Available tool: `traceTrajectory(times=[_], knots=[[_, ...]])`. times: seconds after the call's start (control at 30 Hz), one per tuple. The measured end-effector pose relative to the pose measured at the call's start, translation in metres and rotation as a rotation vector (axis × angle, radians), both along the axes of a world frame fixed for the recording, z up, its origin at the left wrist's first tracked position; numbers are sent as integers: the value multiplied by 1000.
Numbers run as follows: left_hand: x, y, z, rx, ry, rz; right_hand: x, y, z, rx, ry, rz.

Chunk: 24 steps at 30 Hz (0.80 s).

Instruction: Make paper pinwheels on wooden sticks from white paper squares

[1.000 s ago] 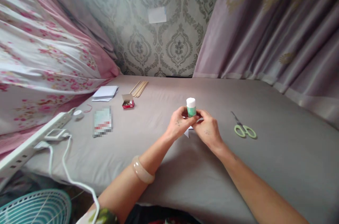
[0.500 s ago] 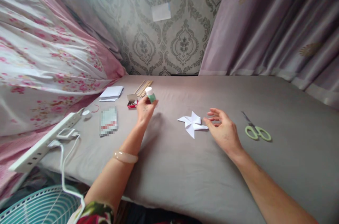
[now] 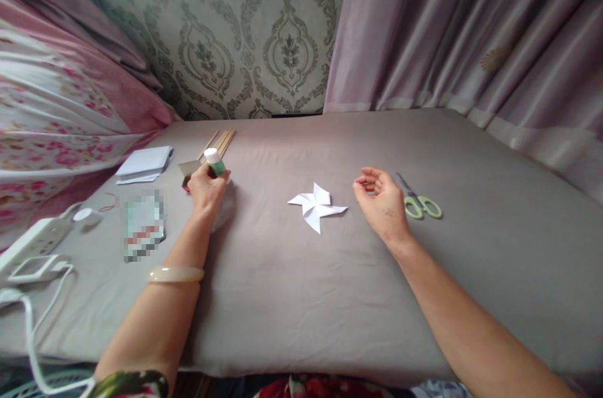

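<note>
My left hand [image 3: 207,191] grips a glue stick [image 3: 215,162] with a green barrel and a white cap, its capped end tilted up and away. The hand is beside a small red box with an open flap [image 3: 189,167], partly covering it. A white folded paper pinwheel [image 3: 315,204] lies flat on the grey cloth between my hands. My right hand [image 3: 380,203] hovers to the right of the pinwheel, fingers loosely curled with nothing visible in them. Just beyond it lie scissors with pale green handles [image 3: 431,206].
Thin wooden sticks [image 3: 225,144] lie behind the red box. Farther left are a stack of white paper [image 3: 145,162], a pixelated packet [image 3: 144,225], a small white round thing [image 3: 87,217] and a white power strip [image 3: 42,241] with cables. Curtains and a patterned wall border the surface.
The view has turned to the right, shifting everything leftward. My left hand has lowered the glue stick toward the surface by the red box. My right hand has drawn away from the pinwheel.
</note>
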<state>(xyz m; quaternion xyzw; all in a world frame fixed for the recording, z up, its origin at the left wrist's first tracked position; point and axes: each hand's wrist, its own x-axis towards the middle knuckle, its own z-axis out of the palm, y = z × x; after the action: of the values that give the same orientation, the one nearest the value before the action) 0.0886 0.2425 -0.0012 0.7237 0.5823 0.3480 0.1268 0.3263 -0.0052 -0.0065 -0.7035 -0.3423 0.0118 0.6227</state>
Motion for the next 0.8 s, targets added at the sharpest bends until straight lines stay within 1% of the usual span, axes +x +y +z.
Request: traceTrajectory(times=[0.1,0.27,0.43,0.8], knots=[[2,-2,-1,21,35,22,-1,0,0,-11,-6,-10],[3,-5,3,10,84,47,-2,0,0,-27,3,-9],[1,-6,3,-17,70,49,-2,-1,-3,-68,15,-1],[0,-6,-4,-53,22,6,5,2,-28,-191,-12,6]])
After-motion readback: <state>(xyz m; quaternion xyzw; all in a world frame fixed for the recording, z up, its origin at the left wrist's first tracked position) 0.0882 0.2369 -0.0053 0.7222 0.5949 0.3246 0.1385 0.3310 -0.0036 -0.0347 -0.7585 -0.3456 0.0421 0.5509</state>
